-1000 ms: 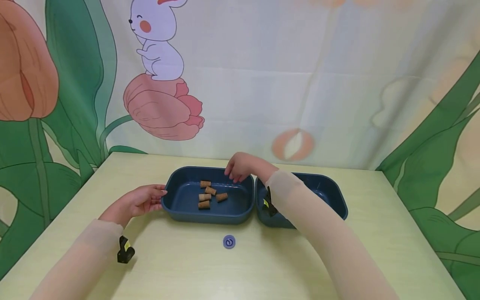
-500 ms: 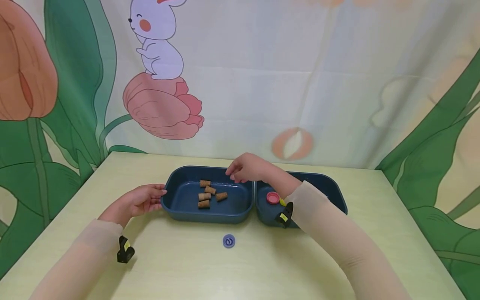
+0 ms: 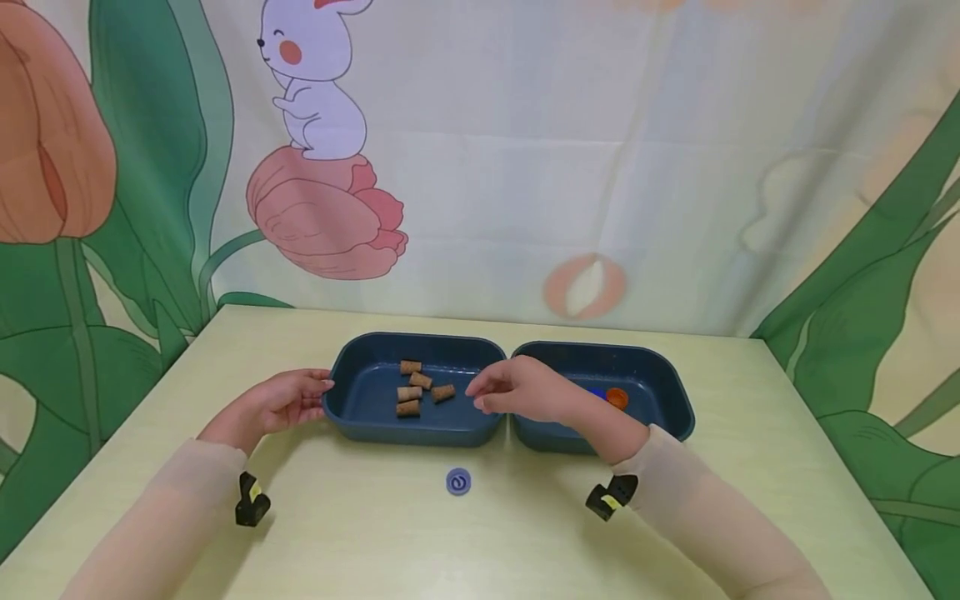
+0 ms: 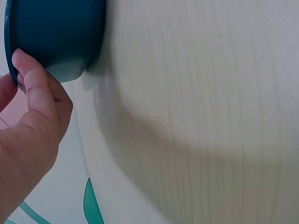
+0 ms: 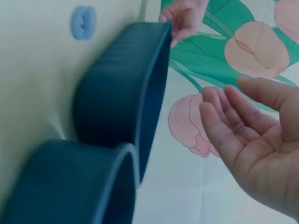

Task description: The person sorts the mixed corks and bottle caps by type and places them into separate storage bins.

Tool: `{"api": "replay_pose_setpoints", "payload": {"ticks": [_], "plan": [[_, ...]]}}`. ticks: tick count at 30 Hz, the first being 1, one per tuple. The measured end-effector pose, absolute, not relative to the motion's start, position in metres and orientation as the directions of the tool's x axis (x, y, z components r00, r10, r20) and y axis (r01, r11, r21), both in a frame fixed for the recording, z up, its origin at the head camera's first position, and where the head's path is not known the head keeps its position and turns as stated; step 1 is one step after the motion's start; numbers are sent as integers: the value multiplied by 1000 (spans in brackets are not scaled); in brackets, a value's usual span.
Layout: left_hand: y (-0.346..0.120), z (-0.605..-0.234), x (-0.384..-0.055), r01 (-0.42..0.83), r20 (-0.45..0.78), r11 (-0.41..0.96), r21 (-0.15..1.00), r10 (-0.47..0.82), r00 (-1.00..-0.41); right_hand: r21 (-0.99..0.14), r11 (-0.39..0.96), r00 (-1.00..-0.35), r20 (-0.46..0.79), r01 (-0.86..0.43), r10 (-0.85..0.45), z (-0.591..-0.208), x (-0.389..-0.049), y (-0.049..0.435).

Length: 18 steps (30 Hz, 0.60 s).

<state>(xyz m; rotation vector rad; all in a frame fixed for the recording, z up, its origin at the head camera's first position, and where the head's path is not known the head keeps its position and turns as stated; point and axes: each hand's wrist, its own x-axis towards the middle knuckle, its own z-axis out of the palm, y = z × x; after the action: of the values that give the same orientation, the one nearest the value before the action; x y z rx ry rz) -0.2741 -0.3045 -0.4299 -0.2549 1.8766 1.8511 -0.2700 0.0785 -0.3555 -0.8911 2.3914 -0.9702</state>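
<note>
My left hand (image 3: 288,400) pinches the left end of a dark blue plastic bin (image 3: 420,435), thumb on one side of the rim and fingers on the other. In the left wrist view that hand (image 4: 35,107) grips the bin's wall (image 4: 56,32). Several cork stoppers (image 3: 408,393) lie inside this bin. Over the spot where it meets a second blue bin (image 3: 555,442), my right hand (image 3: 525,390) hovers with loosely bent fingers. The right wrist view shows nothing in the right hand (image 5: 261,140). An orange bottle cap (image 3: 617,398) and a partly hidden blue cap (image 3: 596,392) sit in the second bin.
A purple-blue round cap (image 3: 458,482) with a dark mark lies on the pale wooden table (image 3: 360,517) before the bins. Behind the table hangs a printed curtain (image 3: 487,208) with a rabbit and tulips.
My right hand has moved from the left bin's back right corner toward me and rightward. Its forearm has uncovered caps in the right bin. The left hand stays on the rim.
</note>
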Motion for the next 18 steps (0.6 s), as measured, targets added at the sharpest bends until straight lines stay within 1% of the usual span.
{"api": "replay_pose_setpoints", "payload": {"ticks": [9,13,18], "plan": [[-305,-429,-274,-466,-470,69,882,187,-863,-743,531,-703,-116,-408,-702,-375,-249,85],[-304,-428,-274,-471,-475,71,880,181,-861,-760,512,-686,-122,-401,-717,-385,-241,86],[-304,-429,-274,-477,-481,67,876,175,-859,-725,526,-663,-127,-445,-737,-401,-234,85]]}}
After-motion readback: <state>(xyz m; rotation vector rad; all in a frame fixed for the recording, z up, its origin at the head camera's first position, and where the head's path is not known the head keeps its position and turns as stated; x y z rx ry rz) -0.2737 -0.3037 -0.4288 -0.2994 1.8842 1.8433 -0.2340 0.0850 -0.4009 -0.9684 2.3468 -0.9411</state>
